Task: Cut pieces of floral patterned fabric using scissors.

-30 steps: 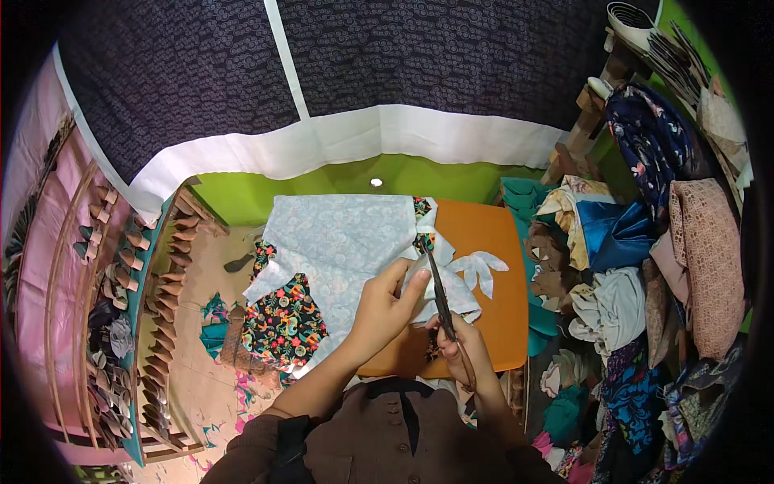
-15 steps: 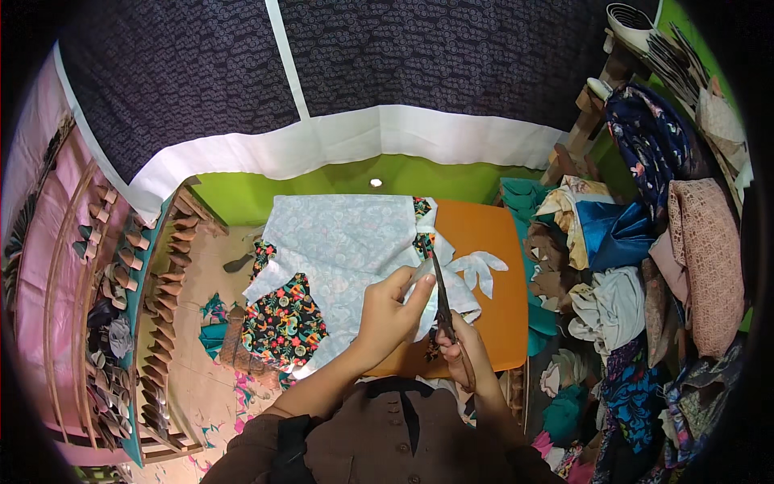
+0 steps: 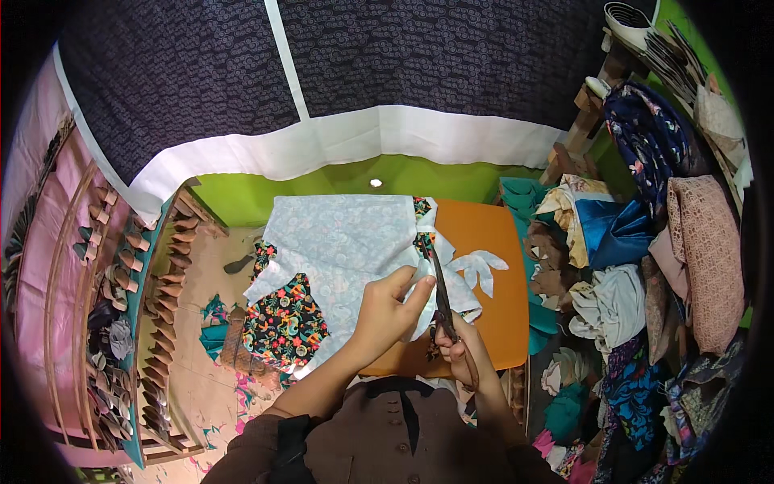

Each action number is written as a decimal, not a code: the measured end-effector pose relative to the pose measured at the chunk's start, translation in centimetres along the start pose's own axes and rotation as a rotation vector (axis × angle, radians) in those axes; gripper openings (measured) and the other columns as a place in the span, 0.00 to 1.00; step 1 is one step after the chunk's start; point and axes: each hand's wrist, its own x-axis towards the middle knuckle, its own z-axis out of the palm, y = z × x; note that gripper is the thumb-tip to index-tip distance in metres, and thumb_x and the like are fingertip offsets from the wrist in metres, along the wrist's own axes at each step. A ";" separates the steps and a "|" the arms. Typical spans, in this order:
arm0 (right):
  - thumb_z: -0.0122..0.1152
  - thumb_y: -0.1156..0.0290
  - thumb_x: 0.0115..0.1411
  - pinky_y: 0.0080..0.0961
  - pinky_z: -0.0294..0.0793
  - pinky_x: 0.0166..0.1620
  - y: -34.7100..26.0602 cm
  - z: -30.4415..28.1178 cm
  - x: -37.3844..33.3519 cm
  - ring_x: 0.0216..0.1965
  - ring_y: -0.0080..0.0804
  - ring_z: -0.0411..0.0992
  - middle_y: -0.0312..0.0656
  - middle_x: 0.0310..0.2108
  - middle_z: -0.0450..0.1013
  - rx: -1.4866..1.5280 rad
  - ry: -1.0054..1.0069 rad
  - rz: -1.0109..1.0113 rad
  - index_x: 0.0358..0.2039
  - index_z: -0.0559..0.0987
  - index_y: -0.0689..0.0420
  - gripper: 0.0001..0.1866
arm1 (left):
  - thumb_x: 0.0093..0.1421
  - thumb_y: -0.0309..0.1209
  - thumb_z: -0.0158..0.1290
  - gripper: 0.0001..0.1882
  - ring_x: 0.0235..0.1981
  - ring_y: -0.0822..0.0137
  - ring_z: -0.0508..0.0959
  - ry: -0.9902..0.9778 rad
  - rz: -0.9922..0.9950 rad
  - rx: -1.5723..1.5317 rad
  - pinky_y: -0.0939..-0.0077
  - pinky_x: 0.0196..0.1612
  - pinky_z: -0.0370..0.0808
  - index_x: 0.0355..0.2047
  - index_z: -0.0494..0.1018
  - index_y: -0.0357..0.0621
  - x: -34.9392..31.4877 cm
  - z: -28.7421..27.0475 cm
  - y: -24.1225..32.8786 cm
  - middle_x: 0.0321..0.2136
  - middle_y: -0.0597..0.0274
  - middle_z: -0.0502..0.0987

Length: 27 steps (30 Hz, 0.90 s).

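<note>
The step in hand looks like trimming the cloth [image 3: 343,230] with the scissors [image 3: 441,298], judging by how both hands meet at its right edge. The next move seems to call for a steady edge under the left thumb and blades lined up along it, clear of the fingertips; the risk is nicking the thumb or a fold below.

The left hand [image 3: 389,315] pinches a pale part of the cloth between thumb and fingers, the gap narrow, just left of the blades. The right hand [image 3: 462,347] is closed around the scissors' handles, on the near side, with the blades pointing far and slightly left. The blades look nearly together; whether any edge lies between them I cannot tell.

The cloth covers the left and middle of the orange table [image 3: 504,335], mostly pale side up, its dark floral side showing at the near left. Most of it lies far and left of the fingers, with a pale flap to the right of the blades. A leaf-shaped scrap [image 3: 479,264] lies farther right, apart from both hands
</note>
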 end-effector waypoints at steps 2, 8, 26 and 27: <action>0.43 0.29 0.38 0.08 0.45 0.18 0.2 -0.1 0.0 0.18 0.10 0.48 0.28 0.20 0.53 0.044 -0.016 0.002 0.36 0.63 0.62 0.44 | 0.54 0.35 0.49 0.17 0.11 0.80 0.54 -0.053 -0.006 -0.007 0.80 0.13 0.54 0.15 0.61 0.36 0.0 -0.2 0.5 0.07 0.62 0.55; 0.38 0.29 0.43 0.16 0.56 0.22 -0.1 -0.1 -0.1 0.19 0.19 0.57 0.31 0.17 0.57 -0.105 0.051 -0.027 0.34 0.67 0.63 0.43 | 0.54 0.34 0.49 0.15 0.10 0.80 0.56 -0.101 0.018 -0.011 0.80 0.13 0.55 0.17 0.63 0.36 0.0 -0.3 1.2 0.07 0.61 0.57; 0.43 0.31 0.43 0.15 0.54 0.21 -0.1 0.2 0.1 0.17 0.16 0.56 0.30 0.13 0.57 -0.111 0.084 -0.021 0.34 0.69 0.62 0.40 | 0.54 0.35 0.48 0.12 0.10 0.80 0.56 -0.013 0.021 -0.001 0.81 0.13 0.53 0.27 0.71 0.36 0.5 -0.4 0.0 0.06 0.65 0.58; 0.43 0.31 0.43 0.15 0.54 0.21 0.0 0.1 0.2 0.16 0.16 0.56 0.30 0.13 0.57 -0.126 0.087 -0.038 0.34 0.69 0.62 0.40 | 0.54 0.35 0.48 0.12 0.10 0.80 0.56 -0.016 0.020 -0.003 0.81 0.13 0.53 0.27 0.71 0.36 0.5 -0.4 0.1 0.06 0.65 0.58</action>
